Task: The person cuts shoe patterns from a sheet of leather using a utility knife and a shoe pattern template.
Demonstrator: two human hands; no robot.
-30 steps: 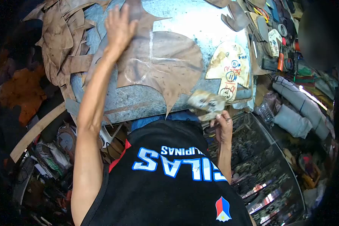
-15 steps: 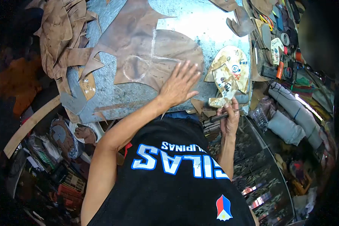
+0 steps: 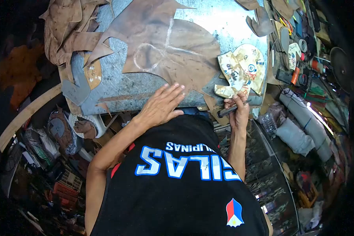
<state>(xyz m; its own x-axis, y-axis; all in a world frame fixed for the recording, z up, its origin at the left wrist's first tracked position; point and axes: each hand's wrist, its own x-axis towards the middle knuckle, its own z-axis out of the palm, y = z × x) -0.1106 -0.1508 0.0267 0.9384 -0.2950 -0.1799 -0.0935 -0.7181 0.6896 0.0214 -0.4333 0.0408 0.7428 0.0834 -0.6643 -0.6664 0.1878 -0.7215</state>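
Observation:
A large brown leather piece [image 3: 173, 49] with chalk outlines lies flat on the metal-topped bench [image 3: 122, 88]. My left hand [image 3: 161, 104] rests open at the bench's near edge, fingertips touching the lower edge of the leather. My right hand [image 3: 236, 112] grips a dark-handled knife [image 3: 228, 110] together with a small worn cardboard pattern [image 3: 232, 76], held over the bench's near right corner. A larger cardboard pattern [image 3: 252, 65] with pen markings lies just behind it.
A heap of leather offcuts [image 3: 70, 27] covers the bench's far left. Tools, tape rolls and bottles [image 3: 297, 59] crowd the right side. Rolled material [image 3: 303, 114] lies lower right. Clutter and boxes [image 3: 55, 149] fill the floor at left.
My left hand has slid from the far left of the leather down to the bench's near edge. My right hand has brought the small pattern up over the bench corner.

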